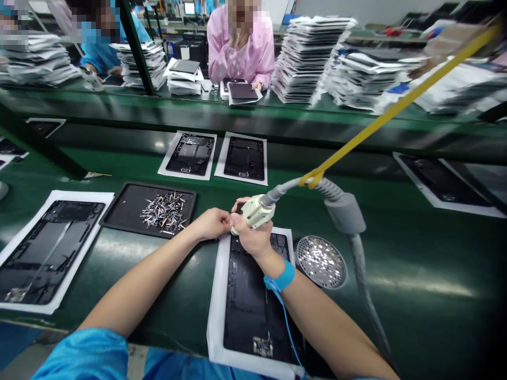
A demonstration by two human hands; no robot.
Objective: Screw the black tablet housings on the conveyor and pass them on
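Observation:
My right hand (253, 232), with a blue strap on its wrist, is wrapped round a cream electric screwdriver (256, 211) whose grey cable hangs from a yellow band. My left hand (214, 224) is closed, its fingertips pinched together against the tool's tip end; whatever they hold is too small to make out. Both hands are over the top edge of a black tablet housing (249, 295) lying on white paper. A round dish (321, 262) of small shiny parts sits right of the housing. Left of my left hand is a black tray (127, 209) with a pile of small parts (164, 211).
Another housing (51, 253) on paper lies at the left. Two more housings (192, 153) (244, 158) lie behind, one (443, 179) at the right. A green post (39, 140) slants at left. People sit across the bench among paper stacks (311, 58).

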